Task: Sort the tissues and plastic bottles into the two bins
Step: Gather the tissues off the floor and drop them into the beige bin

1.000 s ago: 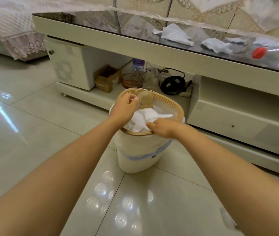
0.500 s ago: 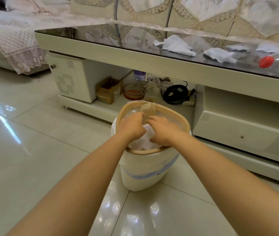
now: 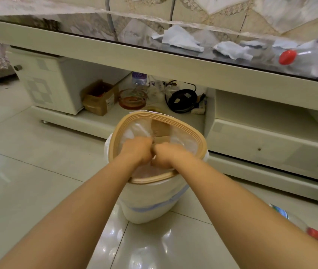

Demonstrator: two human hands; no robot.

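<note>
Both hands, left (image 3: 137, 150) and right (image 3: 165, 155), reach side by side into the bin (image 3: 154, 200), likely pressing tissues down; their grip is hidden, while more tissues (image 3: 181, 38) and a bottle (image 3: 306, 61) wait on the tabletop (image 3: 115, 53).

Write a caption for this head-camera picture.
Both hands, left hand and right hand, reach together inside the lined bin.

My left hand (image 3: 137, 150) and right hand (image 3: 166, 155) sit side by side, touching, inside the bin (image 3: 152, 202) on the floor before me. Behind the bin stands the table (image 3: 115, 55); on its top, toward the right, lie two tissues (image 3: 181, 38) (image 3: 232, 50), with a bottle (image 3: 307, 62) right of them.
</note>
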